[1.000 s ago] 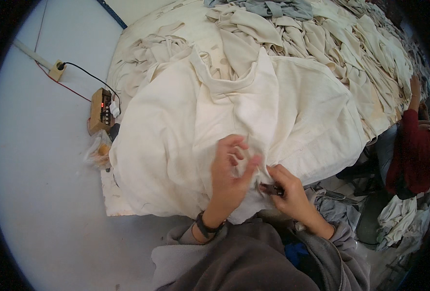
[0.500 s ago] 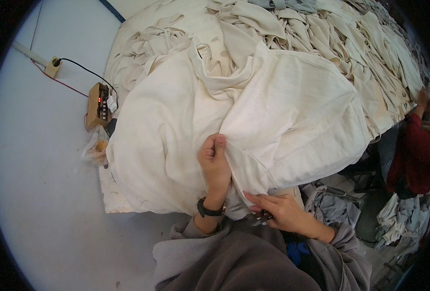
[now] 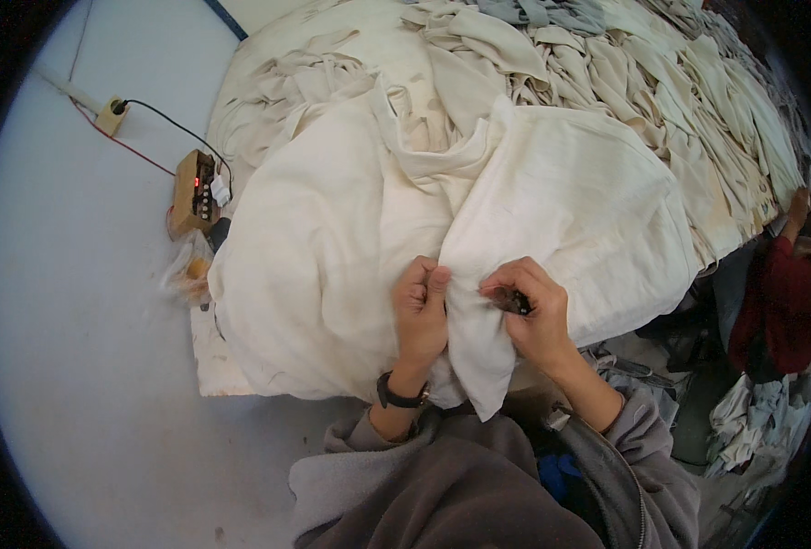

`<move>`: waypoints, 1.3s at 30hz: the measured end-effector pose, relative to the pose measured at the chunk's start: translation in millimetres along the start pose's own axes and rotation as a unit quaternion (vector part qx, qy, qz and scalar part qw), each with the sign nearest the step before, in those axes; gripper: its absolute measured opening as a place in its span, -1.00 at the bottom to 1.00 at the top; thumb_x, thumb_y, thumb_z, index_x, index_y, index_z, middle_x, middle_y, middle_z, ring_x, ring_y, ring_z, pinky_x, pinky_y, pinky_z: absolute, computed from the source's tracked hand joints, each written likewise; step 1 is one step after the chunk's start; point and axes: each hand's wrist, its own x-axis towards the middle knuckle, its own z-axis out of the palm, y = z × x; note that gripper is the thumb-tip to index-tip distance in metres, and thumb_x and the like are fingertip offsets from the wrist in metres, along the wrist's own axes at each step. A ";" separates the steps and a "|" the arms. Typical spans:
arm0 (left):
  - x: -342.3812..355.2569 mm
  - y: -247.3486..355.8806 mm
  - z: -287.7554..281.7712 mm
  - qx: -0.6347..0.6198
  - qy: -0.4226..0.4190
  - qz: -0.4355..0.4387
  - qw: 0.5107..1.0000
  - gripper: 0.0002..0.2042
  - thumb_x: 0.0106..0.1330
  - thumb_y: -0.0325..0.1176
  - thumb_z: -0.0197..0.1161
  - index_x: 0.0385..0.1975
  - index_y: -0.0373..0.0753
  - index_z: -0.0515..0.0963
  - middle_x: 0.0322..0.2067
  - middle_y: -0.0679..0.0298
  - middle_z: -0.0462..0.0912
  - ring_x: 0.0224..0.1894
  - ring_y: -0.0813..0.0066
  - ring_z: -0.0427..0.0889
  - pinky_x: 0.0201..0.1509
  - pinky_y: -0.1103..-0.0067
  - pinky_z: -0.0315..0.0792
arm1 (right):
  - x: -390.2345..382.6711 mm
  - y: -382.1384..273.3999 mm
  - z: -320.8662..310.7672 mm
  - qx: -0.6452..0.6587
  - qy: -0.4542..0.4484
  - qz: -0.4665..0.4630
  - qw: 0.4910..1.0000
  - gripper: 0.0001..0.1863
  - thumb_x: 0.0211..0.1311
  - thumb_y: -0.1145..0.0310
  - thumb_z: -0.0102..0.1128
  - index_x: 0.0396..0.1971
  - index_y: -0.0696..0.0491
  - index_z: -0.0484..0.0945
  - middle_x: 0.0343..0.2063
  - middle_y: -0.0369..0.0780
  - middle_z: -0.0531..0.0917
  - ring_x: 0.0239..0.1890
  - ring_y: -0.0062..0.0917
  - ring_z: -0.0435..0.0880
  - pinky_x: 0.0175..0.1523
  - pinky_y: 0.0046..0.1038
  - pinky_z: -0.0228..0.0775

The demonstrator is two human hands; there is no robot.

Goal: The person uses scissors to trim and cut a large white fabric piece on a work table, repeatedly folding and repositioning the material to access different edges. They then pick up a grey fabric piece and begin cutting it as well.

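A large cream garment (image 3: 323, 238) is spread over the near part of the table, its open band at the far end. My left hand (image 3: 421, 306) is closed, thumb on top, pinching the cloth along a fold at the middle. Close by on the right, my right hand (image 3: 535, 306) is closed around small dark thread snips (image 3: 511, 300), whose blades are mostly hidden. Its fingertips are beside the fold. A pointed flap of the cloth hangs down between my forearms, over the table's near edge.
Beige fabric pieces (image 3: 606, 82) are heaped at the far right of the table (image 3: 211, 371). On the left stand a small box with wires (image 3: 193, 197) and a clear plastic bag (image 3: 188, 270). At far right, another person's red sleeve (image 3: 771, 302) shows above grey cloth (image 3: 757, 425).
My right hand has moved up and away from the near edge with the snips, to beside my left hand. The cloth flap it was near now hangs free. My left hand keeps its pinch.
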 end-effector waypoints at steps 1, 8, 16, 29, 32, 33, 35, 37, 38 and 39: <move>-0.4 0.7 -0.4 -0.014 0.005 -0.001 1.000 -0.74 0.38 -0.24 0.02 -0.52 -0.25 0.36 -0.59 0.54 0.31 -0.50 0.82 0.17 -0.43 0.80 0.10 | -1.1 2.2 -1.4 0.011 0.002 0.003 1.000 -0.81 -0.14 0.73 0.12 -0.46 0.18 0.51 -0.47 -0.20 0.51 -0.46 -0.55 0.50 -0.36 -0.65 0.32; 1.3 1.8 -0.9 -0.051 0.001 0.002 0.999 -0.79 0.38 -0.28 0.04 -0.44 -0.27 0.41 -0.53 0.49 0.45 -0.47 0.83 0.30 -0.39 0.81 0.20 | -8.0 2.2 -18.3 0.156 0.035 0.018 0.987 -0.84 -0.14 0.72 0.06 -0.51 0.17 0.50 -0.47 -0.22 0.53 -0.49 -0.50 0.50 -0.36 -0.65 0.29; -2.0 9.7 0.0 -0.100 -0.085 -0.026 0.991 -0.54 0.18 -0.56 0.22 0.04 -0.30 0.19 -0.36 0.14 0.63 -0.36 0.61 0.59 -0.34 0.72 0.46 | -8.1 11.0 4.8 -0.093 0.032 -0.020 0.995 -0.74 -0.24 0.84 0.03 -0.50 0.20 0.51 -0.45 -0.18 0.53 -0.38 -0.48 0.58 -0.33 -0.53 0.45; 0.5 14.9 3.9 -0.147 -0.055 -0.063 0.986 -0.45 0.15 -0.59 0.23 0.11 -0.28 0.11 -0.30 0.06 0.63 -0.29 0.55 0.60 -0.24 0.67 0.49 | -9.9 0.4 -11.1 -0.017 0.031 0.023 0.999 -0.90 -0.02 0.56 0.29 -0.44 0.16 0.59 -0.46 -0.28 0.54 -0.55 -0.66 0.43 -0.48 -0.71 0.18; 0.2 14.2 1.9 -0.142 -0.068 -0.060 0.986 -0.43 0.14 -0.58 0.25 0.11 -0.29 0.11 -0.32 0.07 0.63 -0.31 0.56 0.61 -0.25 0.69 0.49 | -11.9 2.7 -0.7 -0.061 0.036 -0.006 0.997 -0.82 -0.11 0.65 0.28 -0.42 0.17 0.59 -0.48 -0.25 0.54 -0.55 -0.63 0.49 -0.47 -0.70 0.26; 0.4 14.4 1.3 -0.142 -0.077 -0.059 0.985 -0.43 0.14 -0.58 0.26 0.11 -0.29 0.11 -0.32 0.07 0.63 -0.31 0.56 0.61 -0.25 0.69 0.49 | -13.0 4.0 0.0 -0.094 0.039 -0.034 0.994 -0.81 -0.13 0.65 0.28 -0.42 0.16 0.58 -0.48 -0.25 0.54 -0.54 -0.62 0.50 -0.46 -0.68 0.28; 0.6 14.7 1.6 -0.118 -0.067 -0.055 0.989 -0.42 0.14 -0.58 0.26 0.12 -0.29 0.11 -0.33 0.07 0.64 -0.31 0.56 0.61 -0.25 0.70 0.49 | -14.2 6.3 0.4 -0.171 0.032 -0.065 0.983 -0.78 -0.17 0.66 0.28 -0.41 0.16 0.57 -0.49 -0.23 0.54 -0.53 -0.61 0.51 -0.44 -0.66 0.32; 0.3 14.1 3.6 -0.109 -0.065 -0.054 0.990 -0.42 0.13 -0.58 0.26 0.11 -0.29 0.11 -0.33 0.07 0.64 -0.32 0.57 0.61 -0.26 0.70 0.48 | -12.3 7.9 -0.8 -0.199 0.010 -0.085 0.976 -0.76 -0.20 0.68 0.25 -0.42 0.17 0.53 -0.49 -0.21 0.51 -0.56 -0.59 0.51 -0.48 -0.66 0.32; 0.2 13.5 4.6 -0.108 -0.065 -0.056 0.991 -0.42 0.13 -0.58 0.26 0.11 -0.29 0.11 -0.34 0.07 0.64 -0.32 0.57 0.60 -0.25 0.70 0.48 | -10.8 7.7 -2.4 -0.212 0.003 -0.088 0.973 -0.76 -0.22 0.69 0.23 -0.43 0.17 0.50 -0.49 -0.20 0.50 -0.58 -0.57 0.50 -0.49 -0.66 0.32; -0.3 12.5 5.4 -0.108 -0.058 -0.058 0.991 -0.42 0.13 -0.58 0.26 0.11 -0.29 0.11 -0.34 0.07 0.64 -0.32 0.57 0.60 -0.25 0.69 0.48 | -7.9 7.3 -3.5 -0.168 -0.001 -0.078 0.983 -0.81 -0.14 0.60 0.22 -0.44 0.14 0.48 -0.50 -0.22 0.49 -0.61 -0.56 0.49 -0.53 -0.63 0.28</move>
